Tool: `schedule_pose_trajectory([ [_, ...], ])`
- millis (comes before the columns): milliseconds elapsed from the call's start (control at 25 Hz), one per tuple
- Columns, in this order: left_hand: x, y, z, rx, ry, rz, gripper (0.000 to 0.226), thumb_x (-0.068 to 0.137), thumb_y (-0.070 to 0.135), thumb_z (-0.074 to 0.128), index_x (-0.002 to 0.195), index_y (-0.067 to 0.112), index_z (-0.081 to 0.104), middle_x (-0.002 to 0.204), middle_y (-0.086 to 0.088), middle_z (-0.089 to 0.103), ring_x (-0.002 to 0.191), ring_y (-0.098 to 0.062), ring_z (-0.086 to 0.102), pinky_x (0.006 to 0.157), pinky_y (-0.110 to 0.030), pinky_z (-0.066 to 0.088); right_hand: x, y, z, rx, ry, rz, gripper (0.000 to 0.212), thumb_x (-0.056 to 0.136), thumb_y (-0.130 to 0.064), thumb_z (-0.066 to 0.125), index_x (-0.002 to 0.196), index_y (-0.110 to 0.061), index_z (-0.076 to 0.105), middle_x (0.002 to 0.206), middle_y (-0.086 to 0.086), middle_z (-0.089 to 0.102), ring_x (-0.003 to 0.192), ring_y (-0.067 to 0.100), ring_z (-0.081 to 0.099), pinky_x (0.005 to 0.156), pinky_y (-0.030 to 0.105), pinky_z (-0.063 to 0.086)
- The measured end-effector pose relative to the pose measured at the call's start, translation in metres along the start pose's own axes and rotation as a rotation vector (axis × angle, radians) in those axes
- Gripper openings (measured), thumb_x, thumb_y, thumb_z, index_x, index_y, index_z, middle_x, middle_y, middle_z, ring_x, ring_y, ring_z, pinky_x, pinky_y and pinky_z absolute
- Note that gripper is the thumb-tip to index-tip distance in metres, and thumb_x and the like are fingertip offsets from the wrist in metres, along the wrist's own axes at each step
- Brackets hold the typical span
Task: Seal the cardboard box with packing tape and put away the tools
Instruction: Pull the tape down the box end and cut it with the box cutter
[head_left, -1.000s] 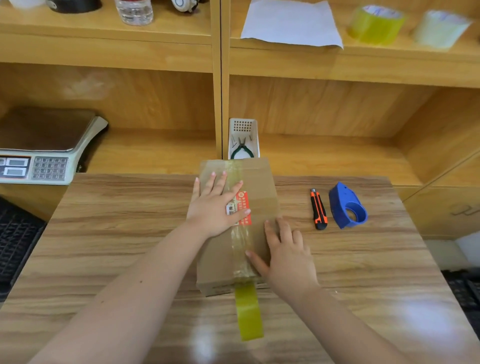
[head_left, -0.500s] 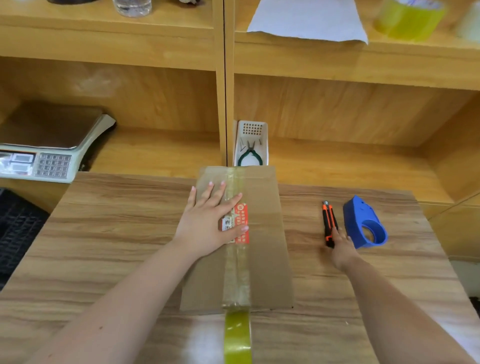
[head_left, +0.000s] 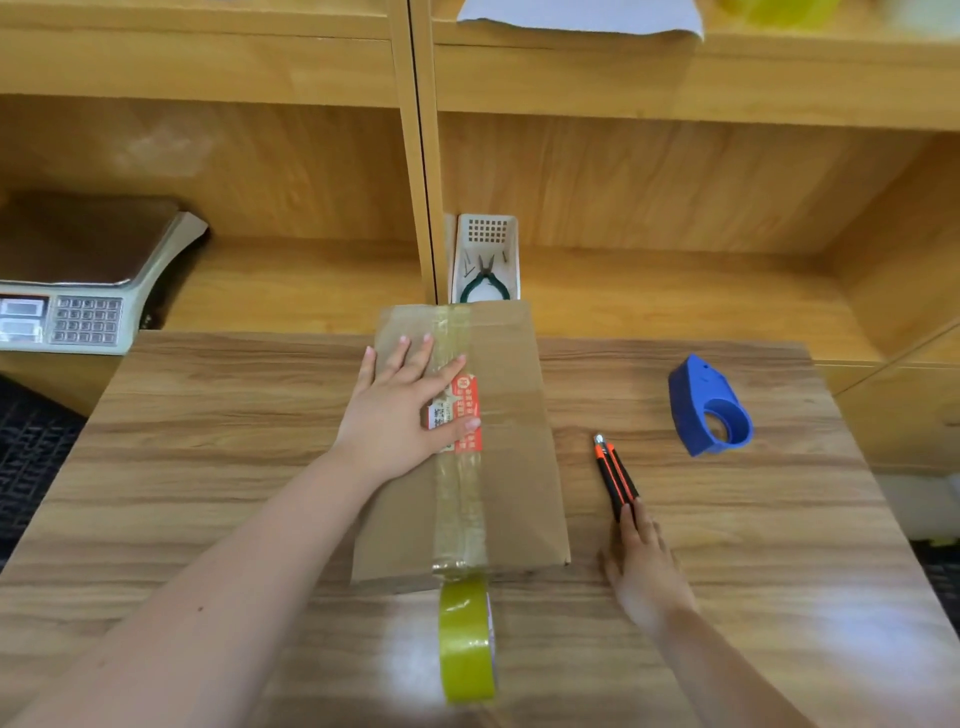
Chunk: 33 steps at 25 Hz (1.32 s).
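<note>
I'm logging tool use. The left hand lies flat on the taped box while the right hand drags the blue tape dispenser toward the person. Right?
Not quite. The head view shows the right hand on the orange-and-black utility knife; the blue tape dispenser sits untouched farther right. The left hand does lie flat on the taped box.

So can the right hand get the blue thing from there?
Probably yes: the right hand sits by the knife, and only bare table lies between it and the blue dispenser.

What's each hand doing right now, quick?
Left hand: open, flat on the cardboard box.
Right hand: fingers on the utility knife; whether it grips it cannot be told.
</note>
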<state>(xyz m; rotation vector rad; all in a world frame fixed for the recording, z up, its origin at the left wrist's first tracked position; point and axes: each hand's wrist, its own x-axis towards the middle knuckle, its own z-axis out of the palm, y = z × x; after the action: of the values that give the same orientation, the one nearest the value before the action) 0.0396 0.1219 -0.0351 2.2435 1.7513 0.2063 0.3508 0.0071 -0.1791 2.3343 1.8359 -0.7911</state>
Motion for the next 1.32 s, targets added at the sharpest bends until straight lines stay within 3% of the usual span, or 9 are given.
schedule_pose_trajectory([
  [120,-0.007,0.005,-0.006,-0.150,0.113,-0.020,0.079,0.070,0.078,0.048,0.135,0.033,0.053,0.152,0.001,0.045,0.147,-0.017,0.030,0.123,-0.044,0.013,0.016,-0.010,-0.013,0.185,0.184,0.114,0.046,0.089,-0.027,0.052,0.130,-0.008,0.042,0.137,0.016,0.043,0.118,0.040,0.046,0.095,0.047,0.042],
  [240,-0.029,0.013,-0.012,-0.484,0.297,-0.141,0.045,0.078,0.055,0.067,0.112,0.027,0.069,0.120,0.009,0.069,0.117,-0.008,0.059,0.104,-0.026,0.039,0.038,-0.020,-0.025,0.173,0.164,0.216,0.041,0.084,-0.028,0.064,0.113,-0.003,0.049,0.117,0.021,0.053,0.108,0.042,0.049,0.091,0.048,0.043],
  [440,-0.102,-0.002,-0.004,-1.050,0.487,-0.422,0.012,0.087,0.019,0.070,0.095,0.028,0.067,0.098,0.005,0.068,0.093,-0.010,0.063,0.089,-0.030,0.049,0.048,-0.024,-0.025,0.313,0.043,0.391,0.044,0.073,-0.026,0.071,0.103,0.002,0.056,0.102,0.023,0.063,0.094,0.040,0.060,0.081,0.044,0.053],
  [600,-0.175,-0.001,0.037,-1.380,0.496,-0.821,0.016,0.097,0.012,0.052,0.087,0.022,0.058,0.087,-0.004,0.060,0.079,-0.019,0.058,0.068,-0.030,0.052,0.021,-0.023,-0.046,0.978,-0.106,0.505,0.029,0.081,-0.009,0.063,0.101,0.010,0.058,0.075,0.017,0.061,0.059,0.027,0.060,0.050,0.032,0.050],
  [720,-0.210,0.021,0.065,-1.519,0.239,-0.947,0.018,0.095,0.000,0.047,0.086,0.015,0.052,0.075,-0.011,0.056,0.059,-0.016,0.057,0.050,-0.024,0.046,-0.020,-0.026,-0.080,1.382,-0.199,0.348,0.030,0.083,0.002,0.061,0.111,0.003,0.050,0.084,0.015,0.064,0.055,0.021,0.069,0.048,0.029,0.058],
  [880,-0.212,0.058,0.085,-1.445,-0.120,-0.735,0.022,0.088,0.000,0.064,0.108,-0.001,0.054,0.082,-0.011,0.064,0.063,-0.007,0.064,0.055,-0.011,0.047,-0.074,-0.040,-0.131,1.295,-0.312,-0.083,0.071,0.062,-0.027,0.085,0.121,-0.008,0.050,0.089,0.012,0.065,0.068,0.026,0.069,0.061,0.033,0.059],
  [1040,-0.191,0.077,0.093,-1.375,-0.112,-0.606,0.024,0.082,0.032,0.071,0.086,0.009,0.074,0.080,-0.004,0.074,0.074,-0.013,0.063,0.068,-0.021,0.047,-0.119,-0.059,-0.156,1.287,-0.558,-0.298,0.046,0.080,-0.016,0.064,0.123,-0.012,0.051,0.104,0.020,0.067,0.076,0.033,0.065,0.067,0.039,0.058],
  [1240,-0.193,0.072,0.102,-1.365,-0.101,-0.686,0.061,0.067,0.058,0.077,0.081,-0.001,0.071,0.082,-0.015,0.075,0.074,-0.026,0.064,0.077,-0.041,0.050,-0.136,-0.064,-0.140,1.097,-0.543,-0.330,0.036,0.090,-0.010,0.055,0.123,-0.006,0.046,0.095,0.013,0.069,0.074,0.033,0.065,0.067,0.034,0.055],
  [1320,-0.197,0.073,0.098,-1.395,-0.087,-0.683,0.044,0.079,0.041,0.075,0.081,-0.003,0.073,0.084,-0.018,0.077,0.075,-0.027,0.067,0.075,-0.037,0.052,-0.135,-0.063,-0.132,1.059,-0.579,-0.355,0.040,0.089,-0.005,0.056,0.127,-0.007,0.043,0.101,0.015,0.067,0.076,0.033,0.064,0.069,0.036,0.053],
])
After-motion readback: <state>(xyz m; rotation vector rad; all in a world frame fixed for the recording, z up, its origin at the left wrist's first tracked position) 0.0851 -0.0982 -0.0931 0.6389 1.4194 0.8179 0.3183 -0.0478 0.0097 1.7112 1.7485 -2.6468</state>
